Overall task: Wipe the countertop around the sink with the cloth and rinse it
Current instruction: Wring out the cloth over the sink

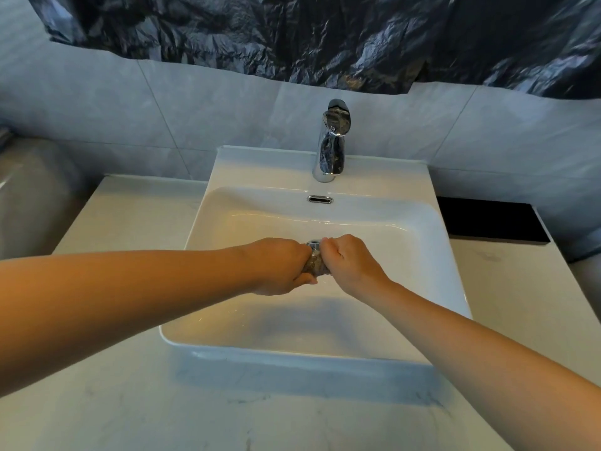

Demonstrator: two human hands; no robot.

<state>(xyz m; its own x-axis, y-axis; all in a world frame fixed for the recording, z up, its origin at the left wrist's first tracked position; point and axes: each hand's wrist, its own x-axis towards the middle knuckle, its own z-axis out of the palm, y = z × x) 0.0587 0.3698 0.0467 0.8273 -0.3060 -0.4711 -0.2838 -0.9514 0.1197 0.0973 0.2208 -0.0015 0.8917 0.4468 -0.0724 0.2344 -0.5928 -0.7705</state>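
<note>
A: What takes up most of the view?
B: A crumpled black plastic sheet (325, 37) hangs across the top of the pale tiled wall (195, 102). Below it the marbled white countertop (292, 415) runs left to right. A white rectangular sink (325, 350) sits on top of it, back edge against the wall.

A: Anything else on the counter?
B: A flat black mat (491, 219) lies at the far right, just beside the sink's right rim. At the left edge there is a grey, shiny bulk (32, 196) (I cannot tell what it is).

A: And the tap?
B: A chrome faucet (331, 144) stands upright at the centre of the sink's back ledge, lever on top, with the black sheet mirrored in it.

A: The hands?
B: Both arms reach in over the basin. The left hand (276, 266) and the right hand (349, 260) meet over its middle, each curled tight round one end of the cloth (314, 265).

A: Where exactly is the cloth?
B: It is bunched into a small mottled grey-brown wad between the two fists and mostly hidden by them. It is held over the chrome drain (313, 245), which peeks out just behind. The overflow slot (320, 199) sits in the basin's back wall, below the faucet.
</note>
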